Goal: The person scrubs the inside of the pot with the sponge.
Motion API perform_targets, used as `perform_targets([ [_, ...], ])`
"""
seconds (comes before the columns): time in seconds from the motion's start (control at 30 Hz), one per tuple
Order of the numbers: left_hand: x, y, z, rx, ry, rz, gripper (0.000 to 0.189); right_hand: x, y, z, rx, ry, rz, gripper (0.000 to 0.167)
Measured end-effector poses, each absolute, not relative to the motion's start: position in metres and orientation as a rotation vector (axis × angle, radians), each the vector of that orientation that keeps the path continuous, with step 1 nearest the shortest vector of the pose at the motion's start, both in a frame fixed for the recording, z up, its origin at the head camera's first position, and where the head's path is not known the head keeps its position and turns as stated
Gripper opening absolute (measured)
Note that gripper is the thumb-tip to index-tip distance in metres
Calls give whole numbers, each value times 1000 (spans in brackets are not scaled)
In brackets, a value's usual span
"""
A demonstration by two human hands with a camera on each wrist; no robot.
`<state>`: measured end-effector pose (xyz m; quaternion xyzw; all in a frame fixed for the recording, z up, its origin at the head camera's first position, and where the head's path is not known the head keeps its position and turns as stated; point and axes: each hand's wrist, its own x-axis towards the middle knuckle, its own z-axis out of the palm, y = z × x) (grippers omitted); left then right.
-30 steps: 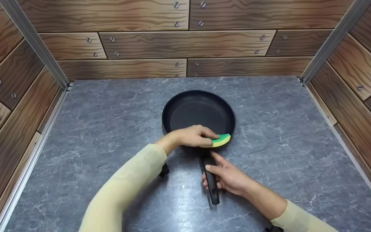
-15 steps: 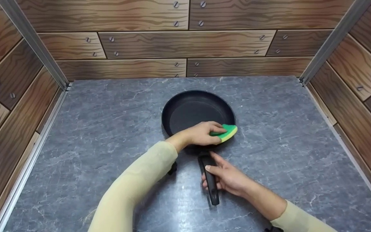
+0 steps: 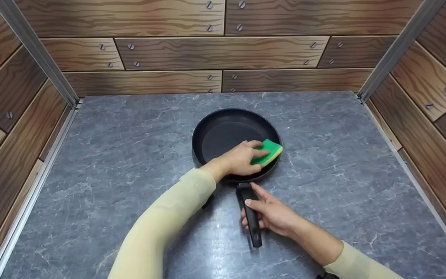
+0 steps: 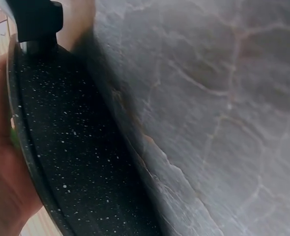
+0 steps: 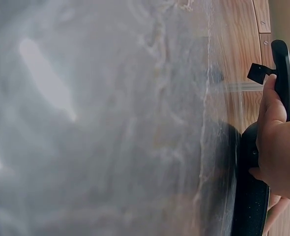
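Note:
A black frying pan (image 3: 223, 135) rests on the marbled tabletop with its handle (image 3: 251, 221) toward the person. My left hand (image 3: 240, 158) reaches over the pan's near rim and holds a green and yellow sponge (image 3: 270, 150) against the inner right side. The sponge's green face is up. My right hand (image 3: 275, 213) grips the handle close to the pan, thumb on top. In the left wrist view the pan's speckled outer wall (image 4: 81, 147) covers most of the left hand. The right wrist view shows the right hand (image 5: 282, 147) around the handle (image 5: 282, 81).
Wood-patterned panels (image 3: 223, 54) wall in the back and both sides of the grey marbled table (image 3: 130, 135). Metal posts (image 3: 33, 50) stand at the back corners. A dark strapped device (image 3: 208, 202) shows beneath the left sleeve.
The left hand has carried the sponge away from the handle, up and slightly right along the pan's inner right side. The right hand keeps its grip on the handle; the pan stays put.

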<state>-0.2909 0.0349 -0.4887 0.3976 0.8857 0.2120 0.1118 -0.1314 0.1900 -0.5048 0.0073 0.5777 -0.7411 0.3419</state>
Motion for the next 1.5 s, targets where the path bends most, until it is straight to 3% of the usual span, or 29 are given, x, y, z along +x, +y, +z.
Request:
perform_targets([
  [0.53, -294, 30, -490, 1340, 2718, 150, 59, -130, 189, -503, 11, 1505, -1935, 88],
  [1.5, -323, 34, -488, 1215, 2790, -199, 59, -129, 188, -505, 21, 1526, -1941, 89],
])
